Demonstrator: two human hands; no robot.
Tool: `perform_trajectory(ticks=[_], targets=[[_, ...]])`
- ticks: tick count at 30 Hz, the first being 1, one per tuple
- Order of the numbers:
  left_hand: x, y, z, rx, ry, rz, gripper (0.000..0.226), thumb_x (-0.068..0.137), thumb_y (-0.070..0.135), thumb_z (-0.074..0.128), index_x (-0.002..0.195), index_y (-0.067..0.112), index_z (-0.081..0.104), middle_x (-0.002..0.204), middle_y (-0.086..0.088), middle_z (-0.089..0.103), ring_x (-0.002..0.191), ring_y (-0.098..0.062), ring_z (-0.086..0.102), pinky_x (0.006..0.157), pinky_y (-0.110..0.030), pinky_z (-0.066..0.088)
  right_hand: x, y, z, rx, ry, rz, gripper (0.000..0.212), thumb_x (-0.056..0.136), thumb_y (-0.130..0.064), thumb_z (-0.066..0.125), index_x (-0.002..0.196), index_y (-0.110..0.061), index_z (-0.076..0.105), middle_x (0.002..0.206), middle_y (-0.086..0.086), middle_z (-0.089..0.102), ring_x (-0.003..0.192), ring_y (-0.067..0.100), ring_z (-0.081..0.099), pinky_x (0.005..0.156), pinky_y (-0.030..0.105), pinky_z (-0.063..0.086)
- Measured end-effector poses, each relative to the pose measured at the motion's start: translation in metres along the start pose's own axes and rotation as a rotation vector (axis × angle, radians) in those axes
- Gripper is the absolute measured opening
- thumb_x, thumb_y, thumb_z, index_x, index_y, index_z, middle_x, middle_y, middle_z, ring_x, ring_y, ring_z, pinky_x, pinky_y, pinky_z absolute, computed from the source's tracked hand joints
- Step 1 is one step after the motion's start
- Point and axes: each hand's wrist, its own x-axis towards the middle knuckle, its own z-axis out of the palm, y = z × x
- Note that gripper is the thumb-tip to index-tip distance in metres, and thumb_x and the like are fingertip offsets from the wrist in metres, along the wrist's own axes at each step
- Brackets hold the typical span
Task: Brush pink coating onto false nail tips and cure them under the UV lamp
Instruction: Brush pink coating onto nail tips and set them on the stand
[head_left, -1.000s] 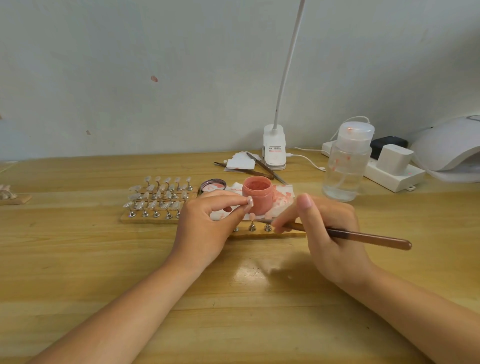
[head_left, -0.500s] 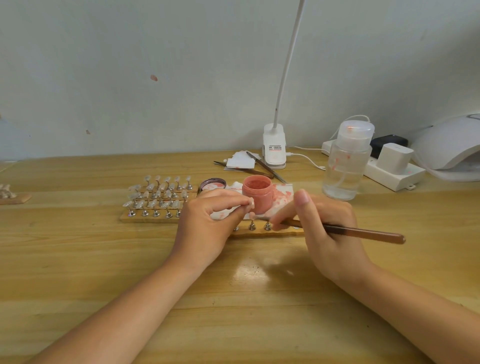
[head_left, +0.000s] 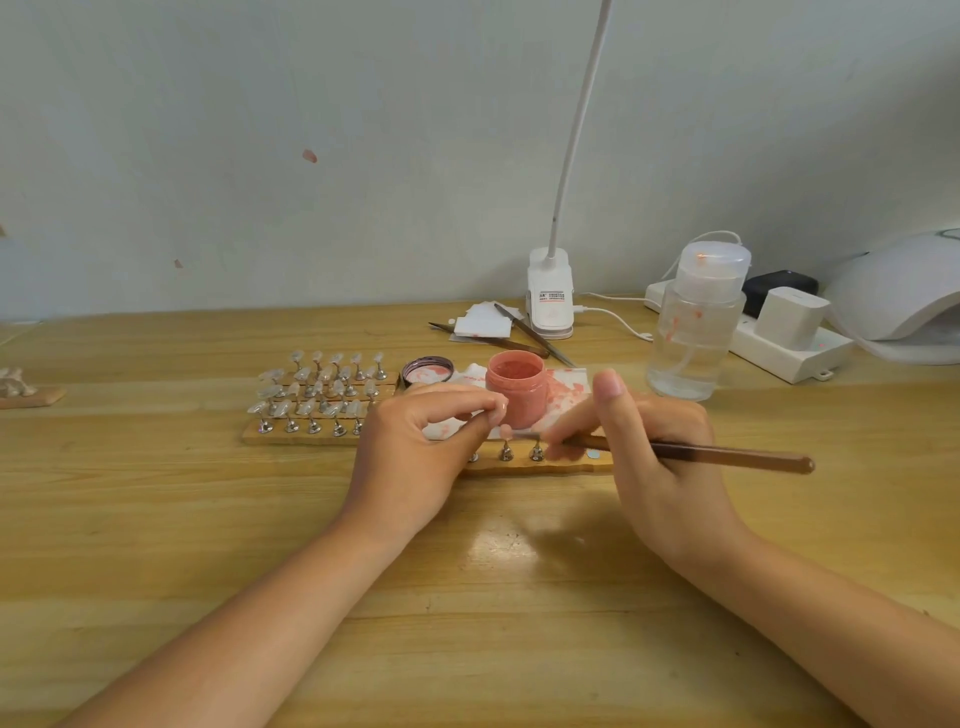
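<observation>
Nail tips (head_left: 322, 387) on small metal stands filled a wooden board on the left-centre of the tabletop (head_left: 156, 519), most of them pale and uncoated. One nail tip (head_left: 505, 430) showing pink sat on a stand in the near row, between the two hands and just near of the open pink jar (head_left: 517, 392). The left hand (head_left: 415, 441) had its grip pinched closed beside that tip; whether it touched the stand could not be told. The right hand (head_left: 649, 457) was closed around a brown brush (head_left: 717, 453), handle pointing right and bristle end at the pink tip. The jar stood on a pink-stained white tissue (head_left: 566, 389), with its lid (head_left: 428, 369) lying open to the left. Farther right stood a clear pump bottle (head_left: 696, 322). At the far right edge sat the white UV lamp (head_left: 904, 291), well apart from the tips, behind a power strip (head_left: 779, 348). A clip lamp (head_left: 550, 293) stood at the far centre.
</observation>
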Motion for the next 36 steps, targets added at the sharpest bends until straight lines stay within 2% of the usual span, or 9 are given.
perform_trajectory(ticks=[5, 9, 13, 17, 21, 24, 28, 33, 36], targets=[[-0.0004, -0.0010, 0.0000, -0.014, 0.007, -0.051, 0.026, 0.073, 0.007, 0.073, 0.077, 0.033, 0.069, 0.072, 0.030, 0.065, 0.079, 0.009, 0.062, 0.070, -0.002, 0.041, 0.0023, -0.0029, 0.0029, 0.022, 0.016, -0.024, 0.043, 0.094, -0.027, 0.038, 0.076, -0.007, 0.071, 0.072, -0.001, 0.069, 0.072, 0.003, 0.064, 0.068, 0.020, 0.049], [-0.0003, -0.0004, 0.0003, -0.045, 0.016, -0.068, 0.023, 0.071, 0.009, 0.074, 0.075, 0.031, 0.070, 0.070, 0.027, 0.066, 0.078, 0.009, 0.063, 0.070, -0.002, 0.041, 0.0005, -0.0034, 0.0026, 0.084, 0.033, 0.079, 0.045, 0.093, -0.028, 0.040, 0.065, -0.010, 0.070, 0.059, -0.001, 0.067, 0.058, 0.008, 0.063, 0.060, 0.016, 0.047], [-0.0004, -0.0011, 0.0001, -0.046, 0.009, -0.056, 0.023, 0.072, 0.006, 0.073, 0.079, 0.028, 0.071, 0.073, 0.025, 0.067, 0.079, 0.007, 0.063, 0.067, -0.003, 0.042, 0.0020, -0.0055, 0.0025, 0.032, 0.023, 0.007, 0.042, 0.094, -0.030, 0.038, 0.074, -0.011, 0.070, 0.071, -0.006, 0.069, 0.069, 0.004, 0.064, 0.067, 0.019, 0.049], [-0.0009, 0.0018, 0.0003, -0.072, 0.005, -0.049, 0.029, 0.071, 0.005, 0.072, 0.073, 0.034, 0.068, 0.069, 0.032, 0.064, 0.075, 0.010, 0.062, 0.059, -0.002, 0.042, 0.0002, -0.0042, 0.0017, 0.088, 0.041, 0.083, 0.046, 0.094, -0.032, 0.041, 0.064, -0.011, 0.070, 0.058, -0.001, 0.067, 0.057, 0.006, 0.062, 0.060, 0.015, 0.047], [-0.0001, 0.0007, -0.0001, -0.031, 0.003, -0.042, 0.029, 0.072, 0.005, 0.072, 0.075, 0.034, 0.068, 0.071, 0.031, 0.065, 0.080, 0.007, 0.063, 0.071, -0.004, 0.043, 0.0015, -0.0026, 0.0027, 0.022, 0.014, 0.001, 0.046, 0.093, -0.030, 0.035, 0.072, -0.010, 0.070, 0.071, -0.006, 0.069, 0.072, 0.002, 0.064, 0.068, 0.017, 0.048], [-0.0002, 0.0032, 0.0000, -0.030, -0.003, -0.030, 0.028, 0.072, 0.006, 0.071, 0.074, 0.034, 0.068, 0.072, 0.031, 0.065, 0.082, 0.008, 0.062, 0.075, -0.004, 0.042, -0.0002, -0.0008, 0.0019, 0.051, 0.000, 0.076, 0.048, 0.089, -0.039, 0.037, 0.066, -0.014, 0.070, 0.062, 0.001, 0.068, 0.062, 0.010, 0.064, 0.061, 0.025, 0.050], [-0.0004, 0.0029, -0.0003, -0.015, -0.006, -0.007, 0.016, 0.073, 0.007, 0.071, 0.080, 0.022, 0.072, 0.081, 0.015, 0.069, 0.084, 0.000, 0.062, 0.080, -0.010, 0.044, 0.0016, -0.0010, 0.0014, -0.026, 0.014, -0.067, 0.044, 0.093, -0.028, 0.035, 0.072, -0.013, 0.070, 0.072, -0.008, 0.068, 0.073, 0.003, 0.064, 0.065, 0.020, 0.048], [-0.0004, 0.0040, 0.0001, -0.022, 0.019, -0.040, 0.028, 0.073, 0.002, 0.072, 0.078, 0.029, 0.069, 0.080, 0.017, 0.065, 0.084, 0.010, 0.058, 0.076, -0.002, 0.038, -0.0004, 0.0027, -0.0013, -0.051, 0.008, -0.035, 0.050, 0.092, -0.034, 0.035, 0.066, -0.009, 0.070, 0.062, 0.000, 0.067, 0.061, 0.008, 0.063, 0.059, 0.025, 0.051], [-0.0004, 0.0037, 0.0008, -0.020, 0.022, -0.051, 0.029, 0.073, 0.001, 0.072, 0.078, 0.030, 0.069, 0.080, 0.015, 0.065, 0.084, 0.011, 0.057, 0.075, -0.001, 0.037, 0.0022, 0.0013, -0.0008, -0.157, 0.006, -0.161, 0.046, 0.095, -0.031, 0.037, 0.073, -0.009, 0.071, 0.073, -0.012, 0.065, 0.071, 0.001, 0.063, 0.066, 0.023, 0.049]])
